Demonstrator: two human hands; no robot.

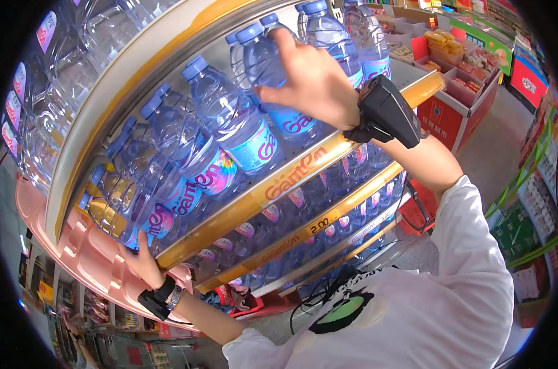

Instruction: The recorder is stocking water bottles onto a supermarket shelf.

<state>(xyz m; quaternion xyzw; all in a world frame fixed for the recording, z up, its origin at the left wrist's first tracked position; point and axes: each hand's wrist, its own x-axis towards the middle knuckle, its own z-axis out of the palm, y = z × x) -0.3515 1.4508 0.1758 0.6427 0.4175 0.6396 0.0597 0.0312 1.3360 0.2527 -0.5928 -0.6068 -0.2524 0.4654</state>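
Large Ganten water bottles [235,120] with blue caps stand along a shelf with a yellow front rail [302,166]. My right hand [313,80] reaches over the shelf, thumb and forefinger spread, in front of a bottle [256,57] near the back; whether the fingertips touch the bottle behind them cannot be told. At the lower left, my left hand [143,263] is at the shelf's left end, fingers apart, beside the lower part of the end bottle [152,223]. No bottle is enclosed in it. Each wrist carries a black strapped device.
Above, a curved shelf edge [117,55] carries more bottles. Lower shelves [279,240] hold small bottles. Pink moulded panelling [99,258] flanks the rack's left end. To the right are a red basket [417,207] and a bin display of packaged food [468,99]. A cable hangs near my shirt.
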